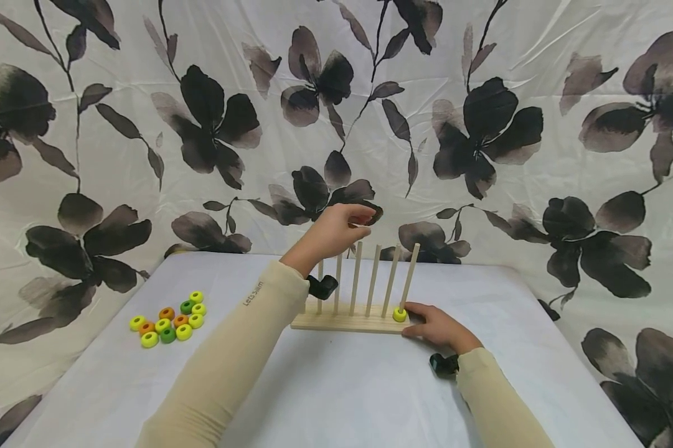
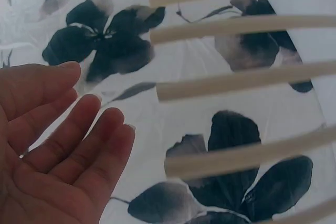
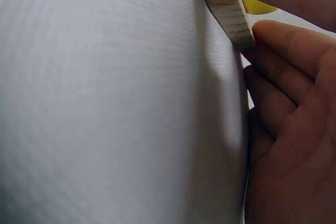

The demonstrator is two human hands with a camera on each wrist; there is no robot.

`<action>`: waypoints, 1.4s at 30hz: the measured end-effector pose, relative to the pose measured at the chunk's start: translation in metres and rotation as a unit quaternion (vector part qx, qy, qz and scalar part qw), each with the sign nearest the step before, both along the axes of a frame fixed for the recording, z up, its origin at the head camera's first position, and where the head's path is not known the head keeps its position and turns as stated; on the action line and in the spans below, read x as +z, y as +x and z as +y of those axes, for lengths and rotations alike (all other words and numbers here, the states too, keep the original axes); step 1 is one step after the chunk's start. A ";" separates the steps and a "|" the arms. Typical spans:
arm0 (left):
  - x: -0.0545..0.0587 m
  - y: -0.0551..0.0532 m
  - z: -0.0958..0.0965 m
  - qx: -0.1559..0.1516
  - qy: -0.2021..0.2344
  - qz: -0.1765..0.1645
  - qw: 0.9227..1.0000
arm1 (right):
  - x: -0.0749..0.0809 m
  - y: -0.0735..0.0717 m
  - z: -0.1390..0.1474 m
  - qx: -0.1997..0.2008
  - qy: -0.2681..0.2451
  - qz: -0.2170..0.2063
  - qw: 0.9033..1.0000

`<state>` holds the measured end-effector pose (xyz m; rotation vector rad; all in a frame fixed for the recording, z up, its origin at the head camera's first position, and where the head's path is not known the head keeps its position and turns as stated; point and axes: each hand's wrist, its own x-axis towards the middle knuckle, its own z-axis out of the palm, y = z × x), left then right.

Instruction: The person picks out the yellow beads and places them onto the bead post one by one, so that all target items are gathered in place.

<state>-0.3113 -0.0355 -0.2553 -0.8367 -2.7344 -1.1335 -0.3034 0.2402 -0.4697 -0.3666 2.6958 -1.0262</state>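
Observation:
A wooden peg rack (image 1: 344,320) with a row of upright pegs stands on the table. A yellow ring bead (image 1: 400,315) sits at the bottom of its rightmost peg. My right hand (image 1: 439,328) holds the right end of the rack, thumb at the front edge and fingers behind; the right wrist view shows the base's end (image 3: 231,19) between them. My left hand (image 1: 342,227) is in the air above the rack's left part. In the left wrist view its fingers (image 2: 113,150) are loosely bent beside the peg tops, with nothing between them and the thumb.
Several yellow, green and orange beads (image 1: 168,335) lie grouped on the left of the white tabletop (image 1: 336,386). Behind the table hangs a floral cloth (image 1: 403,155). A black wrist camera (image 1: 322,287) sits on the left wrist, close to the pegs.

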 end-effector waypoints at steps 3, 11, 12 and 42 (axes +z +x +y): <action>0.000 0.001 -0.012 0.006 0.002 0.005 1.000 | -0.001 0.000 0.000 0.001 -0.003 0.000 1.000; -0.004 0.003 -0.041 0.027 0.004 0.005 1.000 | -0.002 -0.001 0.001 -0.002 -0.001 0.000 1.000; -0.004 0.003 -0.045 0.028 0.005 0.003 1.000 | -0.001 0.000 0.001 -0.001 0.000 0.002 1.000; -0.025 0.021 -0.120 0.095 -0.025 -0.011 0.995 | -0.002 0.001 0.000 -0.001 0.007 -0.003 1.000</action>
